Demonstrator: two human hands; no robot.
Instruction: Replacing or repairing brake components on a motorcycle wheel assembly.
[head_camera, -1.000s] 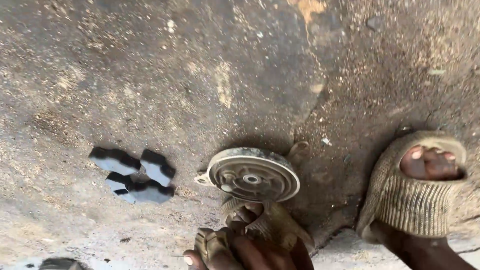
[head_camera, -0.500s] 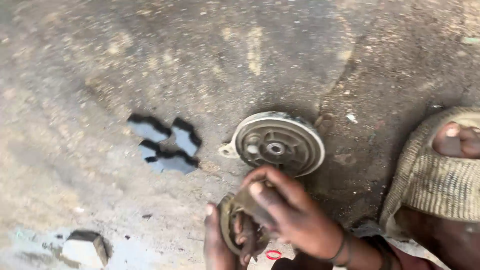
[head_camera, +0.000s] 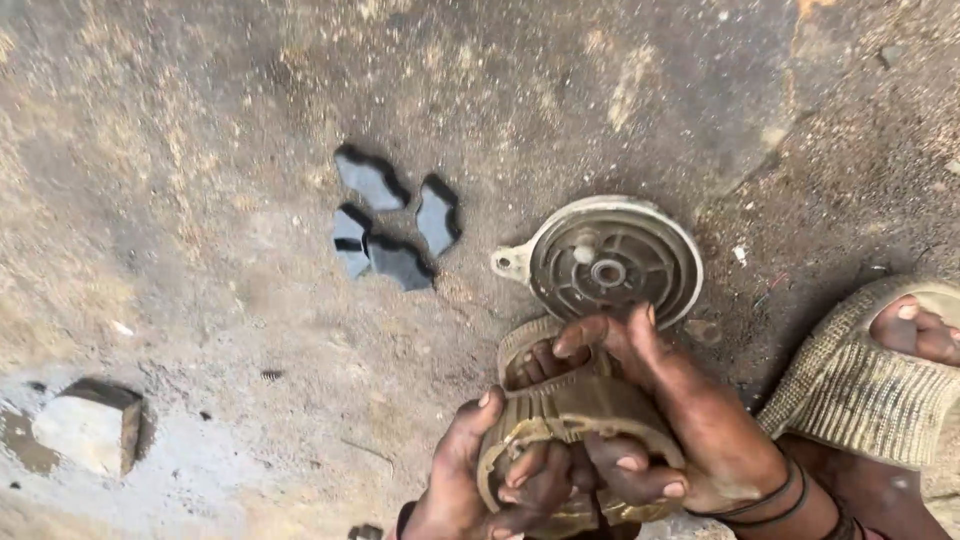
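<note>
Both hands are bare and smeared with dark grease and dust, grime packed into the creases and around the nails. The left hand shows no sleeve or band in view. The right hand has thin dark bands round the wrist, two or three loops lying close together, just below the hand. To the right of those bands, a foot wears an open-toed slipper of ribbed, woven khaki fabric, dusty and worn, with the toes showing at its front opening. The ankle above it is bare.
</note>
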